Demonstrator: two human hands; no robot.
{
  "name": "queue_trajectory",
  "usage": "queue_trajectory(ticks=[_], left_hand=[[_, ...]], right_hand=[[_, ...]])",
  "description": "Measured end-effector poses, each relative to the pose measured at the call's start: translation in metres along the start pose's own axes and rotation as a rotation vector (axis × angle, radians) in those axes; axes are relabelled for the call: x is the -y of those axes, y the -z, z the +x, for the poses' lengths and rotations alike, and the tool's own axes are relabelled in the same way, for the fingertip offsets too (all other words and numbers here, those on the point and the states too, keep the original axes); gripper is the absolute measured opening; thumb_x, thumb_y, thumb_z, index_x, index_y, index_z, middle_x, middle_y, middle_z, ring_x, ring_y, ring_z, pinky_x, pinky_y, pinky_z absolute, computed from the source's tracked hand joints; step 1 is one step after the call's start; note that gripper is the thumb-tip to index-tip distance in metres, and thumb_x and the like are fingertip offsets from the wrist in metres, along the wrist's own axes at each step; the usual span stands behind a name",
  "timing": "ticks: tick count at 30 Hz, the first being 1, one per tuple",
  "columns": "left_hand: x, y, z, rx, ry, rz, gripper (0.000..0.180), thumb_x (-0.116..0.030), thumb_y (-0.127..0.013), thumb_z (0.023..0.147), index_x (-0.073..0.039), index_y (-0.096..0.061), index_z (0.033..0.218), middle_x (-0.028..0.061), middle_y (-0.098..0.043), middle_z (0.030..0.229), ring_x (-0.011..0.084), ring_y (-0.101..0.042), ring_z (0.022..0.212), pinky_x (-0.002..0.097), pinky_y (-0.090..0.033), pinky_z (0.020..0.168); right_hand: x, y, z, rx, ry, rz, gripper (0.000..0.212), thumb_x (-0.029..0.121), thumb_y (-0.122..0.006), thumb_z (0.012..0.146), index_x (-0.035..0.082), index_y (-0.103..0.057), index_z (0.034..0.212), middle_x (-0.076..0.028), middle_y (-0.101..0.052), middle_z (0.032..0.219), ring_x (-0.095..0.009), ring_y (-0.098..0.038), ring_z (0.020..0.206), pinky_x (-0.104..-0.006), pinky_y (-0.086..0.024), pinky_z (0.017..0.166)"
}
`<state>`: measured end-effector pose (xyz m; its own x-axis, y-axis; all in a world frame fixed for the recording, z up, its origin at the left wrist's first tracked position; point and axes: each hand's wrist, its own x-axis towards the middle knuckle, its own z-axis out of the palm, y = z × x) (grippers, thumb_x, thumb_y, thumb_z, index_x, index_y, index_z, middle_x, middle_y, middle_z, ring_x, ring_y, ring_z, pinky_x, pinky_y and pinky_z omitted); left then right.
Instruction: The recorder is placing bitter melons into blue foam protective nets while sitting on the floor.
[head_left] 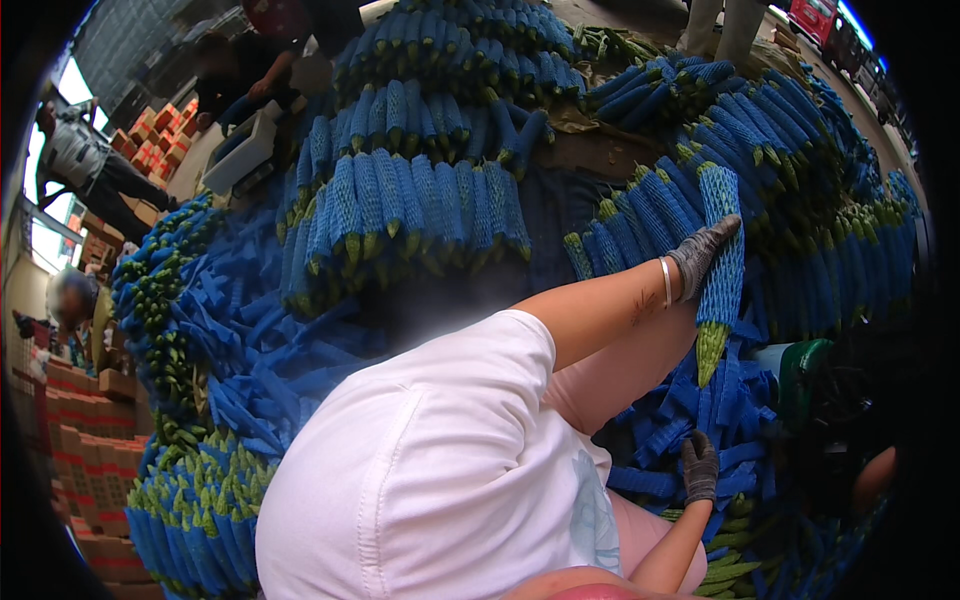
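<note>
My left hand (702, 258), in a grey glove, is closed round a bitter melon (711, 350) in a blue foam net sleeve. Its bumpy green tip points down toward me. Below that tip is my gloved right hand (700, 470), its fingers curled in over loose blue foam sleeves (665, 432); whatever they hold is hidden. Close to the left hand lies a row of sleeved bitter melons (640, 218). Bare green bitter melons (728, 570) lie beside my right forearm.
Stacked sleeved melons (420, 200) rise ahead, with more at the right (830, 265) and lower left (200, 510). Loose blue sleeves (250, 340) cover the left side. A green container (803, 372) stands at the right. Cartons (95, 450) and several people are farther off.
</note>
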<state>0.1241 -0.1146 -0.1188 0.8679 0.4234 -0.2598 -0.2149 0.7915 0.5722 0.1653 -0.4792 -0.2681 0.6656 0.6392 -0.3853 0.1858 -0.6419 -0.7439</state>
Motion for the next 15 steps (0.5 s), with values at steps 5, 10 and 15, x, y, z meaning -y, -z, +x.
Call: queue_trajectory(ticks=[5, 10, 15], left_hand=[[0.0091, -0.0031, 0.0031, 0.03, -0.001, 0.021, 0.056, -0.059, -0.066, 0.073, -0.005, -0.061, 0.087, 0.0124, -0.061, 0.075, 0.024, -0.06, 0.062, 0.0392, -0.052, 0.059], [0.0012, -0.0028, -0.0019, 0.005, 0.003, 0.003, 0.055, -0.058, -0.067, 0.073, -0.005, -0.061, 0.086, 0.0115, -0.061, 0.073, 0.0238, -0.06, 0.062, 0.0388, -0.052, 0.059], [0.0021, -0.0036, 0.0001, -0.016, 0.006, -0.007, 0.053, -0.057, -0.067, 0.073, -0.006, -0.06, 0.086, 0.0111, -0.06, 0.073, 0.0234, -0.059, 0.061, 0.0389, -0.052, 0.058]], right_hand=[[0.0071, -0.0018, -0.0101, -0.016, -0.038, 0.046, 0.037, 0.01, -0.06, 0.088, -0.003, -0.052, 0.121, -0.015, -0.058, 0.117, -0.021, -0.055, 0.105, -0.0311, -0.042, 0.093], [0.0124, 0.0009, -0.0063, -0.007, -0.026, -0.022, 0.036, 0.01, -0.059, 0.088, -0.003, -0.052, 0.121, -0.015, -0.058, 0.117, -0.021, -0.055, 0.106, -0.0313, -0.042, 0.093], [0.0045, 0.0021, -0.0037, -0.01, -0.011, -0.044, 0.043, 0.016, -0.061, 0.086, -0.004, -0.051, 0.123, -0.017, -0.059, 0.118, -0.023, -0.058, 0.103, -0.0324, -0.045, 0.09]])
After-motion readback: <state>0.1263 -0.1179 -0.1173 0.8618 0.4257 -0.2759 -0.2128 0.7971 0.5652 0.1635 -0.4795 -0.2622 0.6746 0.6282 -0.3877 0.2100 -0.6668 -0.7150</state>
